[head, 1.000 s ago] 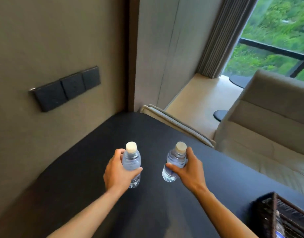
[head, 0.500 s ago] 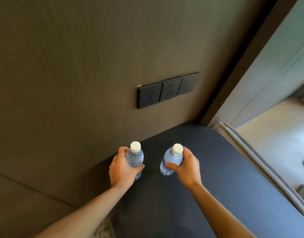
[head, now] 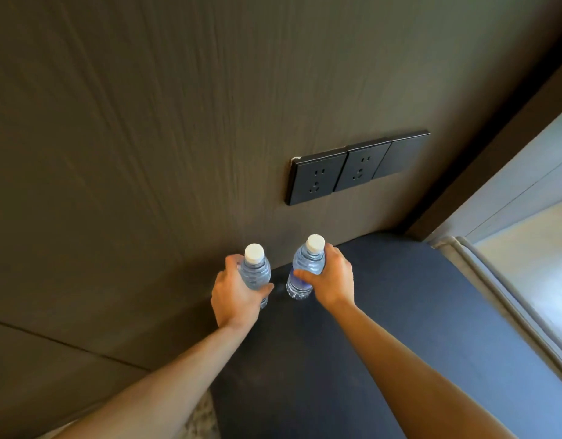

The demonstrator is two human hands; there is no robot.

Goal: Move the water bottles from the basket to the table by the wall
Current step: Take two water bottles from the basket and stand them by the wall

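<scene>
We are reaching both bare arms forward over a dark table (head: 400,327) that is butting against a brown wood-grain wall (head: 146,137). On the left, our left hand (head: 237,296) is wrapping around the left bottle (head: 256,272), fingers curled behind its clear ribbed body and the thumb pressing across the front, so the grip is closed tight on it. This bottle is standing upright with its white cap on top, right at the far left corner of the table, just beside the wall; we cannot tell whether its base is touching the surface, since the hand is hiding it. Just to the right, our right hand (head: 332,280) is clasping the right bottle (head: 306,269) around its upper body, thumb in front and fingers closed behind. That bottle is tilting slightly leftward at its base, near the wall too, and the two bottles are sitting close together without touching. Farther right, on the wall above the table, a row of black sockets (head: 352,167) is showing.
</scene>
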